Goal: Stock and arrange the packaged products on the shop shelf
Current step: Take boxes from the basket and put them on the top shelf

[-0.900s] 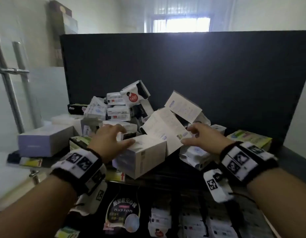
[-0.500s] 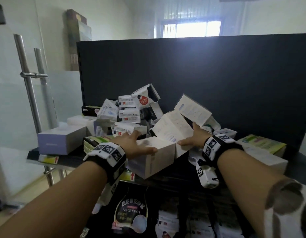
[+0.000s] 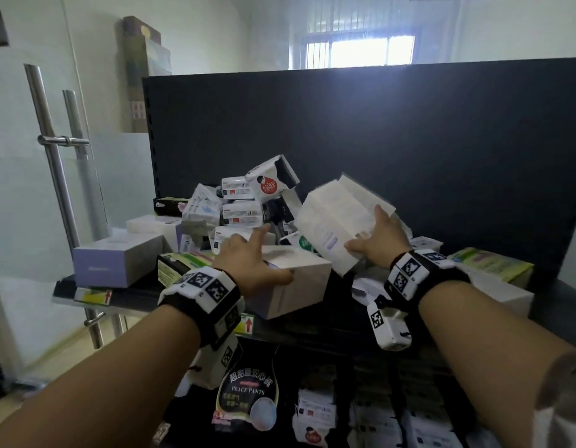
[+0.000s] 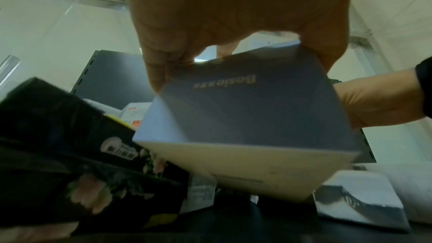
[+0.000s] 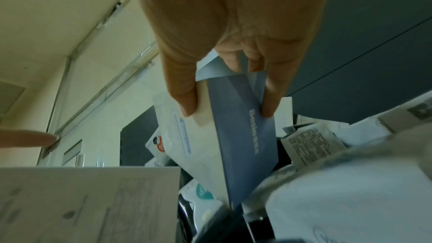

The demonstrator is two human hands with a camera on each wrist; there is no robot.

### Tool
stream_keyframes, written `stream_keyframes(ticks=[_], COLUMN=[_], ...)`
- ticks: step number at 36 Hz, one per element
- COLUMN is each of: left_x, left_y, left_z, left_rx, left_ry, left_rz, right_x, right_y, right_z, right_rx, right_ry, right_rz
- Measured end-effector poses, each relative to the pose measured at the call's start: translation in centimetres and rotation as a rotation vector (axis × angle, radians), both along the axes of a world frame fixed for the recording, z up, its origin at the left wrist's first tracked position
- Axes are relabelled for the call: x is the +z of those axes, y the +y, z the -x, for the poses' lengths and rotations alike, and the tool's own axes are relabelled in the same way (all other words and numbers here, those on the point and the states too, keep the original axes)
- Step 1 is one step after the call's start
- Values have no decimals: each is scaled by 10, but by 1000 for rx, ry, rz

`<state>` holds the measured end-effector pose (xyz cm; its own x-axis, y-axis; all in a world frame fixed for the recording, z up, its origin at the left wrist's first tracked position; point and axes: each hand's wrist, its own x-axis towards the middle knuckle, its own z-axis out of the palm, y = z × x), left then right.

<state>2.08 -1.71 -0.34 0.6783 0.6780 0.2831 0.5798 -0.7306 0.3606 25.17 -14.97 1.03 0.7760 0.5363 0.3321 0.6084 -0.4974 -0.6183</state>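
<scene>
A jumbled pile of packaged products (image 3: 247, 202) lies on the black shelf (image 3: 312, 333). My left hand (image 3: 273, 253) grips a pale lavender box (image 3: 299, 282) from above at the shelf's front; in the left wrist view the thumb and fingers of that hand (image 4: 240, 69) clamp the box (image 4: 245, 114) marked Bosio. My right hand (image 3: 364, 227) holds a flat white box (image 3: 335, 218) tilted up above the pile. In the right wrist view that hand (image 5: 228, 108) pinches the thin box (image 5: 243, 139) between thumb and fingers.
The shelf's dark back panel (image 3: 393, 140) stands behind the pile. A lavender tissue box (image 3: 118, 263) sits at the left end, green packs (image 3: 493, 265) at the right. A glass door with steel handles (image 3: 53, 163) is on the left. More packs (image 3: 247, 399) fill the lower shelf.
My right hand has lifted the flat white box up off the pile and tilted it. My left hand has closed further over the lavender box's top. The view has moved closer.
</scene>
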Motion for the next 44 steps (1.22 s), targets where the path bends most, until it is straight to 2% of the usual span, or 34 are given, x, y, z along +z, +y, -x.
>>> stream_keyframes(ticks=[5,7,10,14,18,22,25,29,35,40,44], left_x=[19,28,39,49,54,39,13,-40,-133,-230,-309], left_y=[-4,-5,-9,-17,-20,-13,-17,-23,-8,19,31], left_z=[24,42,77,132,187,237,254,244,201,166,151], left_rx=[-24,-64,-90,-139,-96,-9,-24,-70,-131,-106,-96], left_ry=[-148,-203,-236,-253,-242,-36,120,350,669,854,925], left_rz=[-2,43,6,-73,-104,-119,-29,-4,60,143,250], right_x=[20,30,42,51,50,44,30,-7,-98,-197,-286], right_y=[-20,-31,-49,-63,-66,-64,-53,-28,-2,5,-2], right_z=[6,13,29,55,79,100,117,142,169,171,175], right_rx=[12,93,285,520,703,862,920,944,889,715,545], right_ry=[52,121,271,332,299,294,294,156,68,274,429], right_rz=[-258,-380,-464,-434,-273,-38,177,482,760,930,1064])
